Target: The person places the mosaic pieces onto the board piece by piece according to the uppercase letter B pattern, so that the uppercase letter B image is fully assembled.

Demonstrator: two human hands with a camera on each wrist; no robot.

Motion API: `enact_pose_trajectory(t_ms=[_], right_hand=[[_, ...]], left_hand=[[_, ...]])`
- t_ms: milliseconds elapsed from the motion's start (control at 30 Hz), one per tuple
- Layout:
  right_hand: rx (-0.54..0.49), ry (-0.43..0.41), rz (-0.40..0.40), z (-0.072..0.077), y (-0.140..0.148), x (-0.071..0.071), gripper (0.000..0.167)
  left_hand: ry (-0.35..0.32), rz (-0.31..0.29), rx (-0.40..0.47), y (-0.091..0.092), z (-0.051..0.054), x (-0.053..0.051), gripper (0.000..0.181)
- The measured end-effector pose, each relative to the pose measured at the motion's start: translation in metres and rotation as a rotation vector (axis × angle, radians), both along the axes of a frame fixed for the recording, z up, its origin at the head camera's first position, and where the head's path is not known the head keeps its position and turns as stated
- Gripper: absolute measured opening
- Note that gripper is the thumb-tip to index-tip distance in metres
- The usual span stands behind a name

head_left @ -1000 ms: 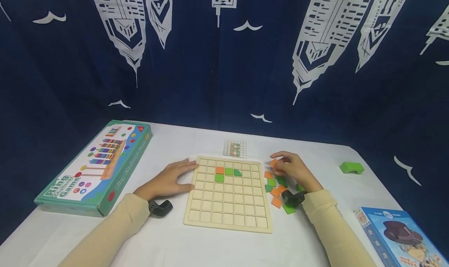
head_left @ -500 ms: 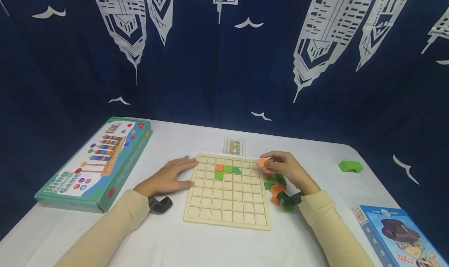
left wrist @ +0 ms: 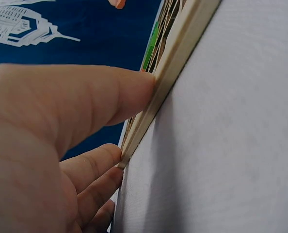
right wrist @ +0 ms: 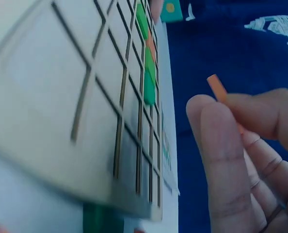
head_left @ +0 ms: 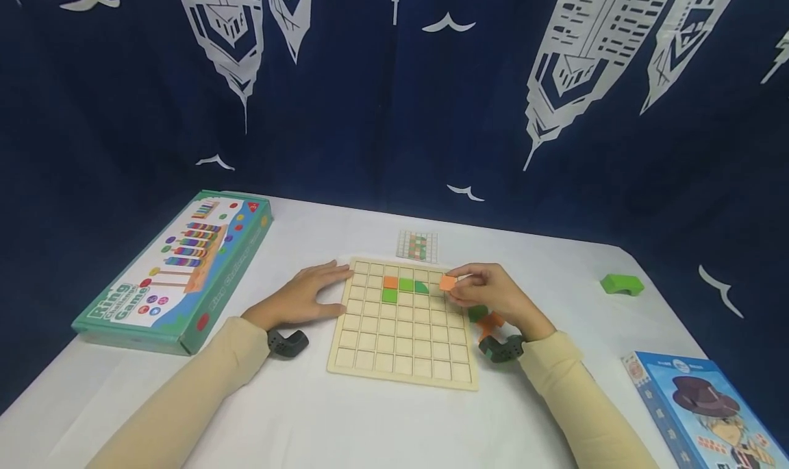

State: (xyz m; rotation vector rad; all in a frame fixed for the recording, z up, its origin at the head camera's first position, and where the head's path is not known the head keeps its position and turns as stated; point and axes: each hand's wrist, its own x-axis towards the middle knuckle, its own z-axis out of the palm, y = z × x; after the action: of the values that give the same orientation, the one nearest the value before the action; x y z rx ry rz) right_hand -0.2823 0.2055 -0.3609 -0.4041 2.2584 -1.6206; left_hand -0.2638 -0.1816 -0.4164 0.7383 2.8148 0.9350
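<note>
While the grid board (head_left: 403, 346) is touched by the outstretched left hand (head_left: 303, 295), an orange tile (head_left: 447, 283) is pinched above it by the right hand (head_left: 493, 295); placing seems in hand, aligned lowering called for

My left forearm (head_left: 169, 400) and right forearm (head_left: 585, 404), both in cream cloth sleeves (head_left: 237, 352), slant inward from the near side. My bare left hand (head_left: 301, 296) points right, fingers almost straight, thumb apart. My bare right hand (head_left: 493, 292) points left, thumb and fingertips in a pinch.
</note>
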Motion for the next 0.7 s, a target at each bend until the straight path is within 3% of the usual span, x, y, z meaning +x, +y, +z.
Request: enact_pose_trajectory(t_ms=[367, 700], right_hand=[[-0.026, -0.112, 0.078, -0.006, -0.031, 0.01, 0.042], [-0.022, -0.164, 0.108, -0.017, -0.055, 0.012, 0.026]], left_hand=[[-0.015, 0.008, -0.03, 0.003, 0.004, 0.001, 0.077], [-0.024, 0.013, -0.032, 0.002, 0.004, 0.001, 0.078]])
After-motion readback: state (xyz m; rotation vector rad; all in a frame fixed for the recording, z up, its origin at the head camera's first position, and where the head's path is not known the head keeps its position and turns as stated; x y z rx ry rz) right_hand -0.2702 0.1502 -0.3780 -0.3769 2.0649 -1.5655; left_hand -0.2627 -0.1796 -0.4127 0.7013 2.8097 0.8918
